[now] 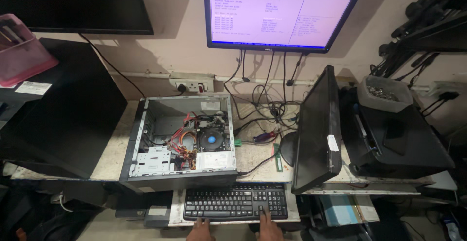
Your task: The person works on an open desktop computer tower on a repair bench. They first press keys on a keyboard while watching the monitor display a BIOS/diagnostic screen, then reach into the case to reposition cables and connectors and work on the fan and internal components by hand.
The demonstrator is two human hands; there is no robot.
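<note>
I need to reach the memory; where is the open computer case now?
In the head view, the open computer case lies on the bench left of centre, just behind the black keyboard.

Both hands [200,231] cut off below

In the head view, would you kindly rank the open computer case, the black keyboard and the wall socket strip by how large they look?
1. Open computer case, clearly largest.
2. Black keyboard, though nearness to the camera may flatter it.
3. Wall socket strip, smallest and farthest.
The right hand touches the keyboard; the left hand rests at its front edge.
</note>
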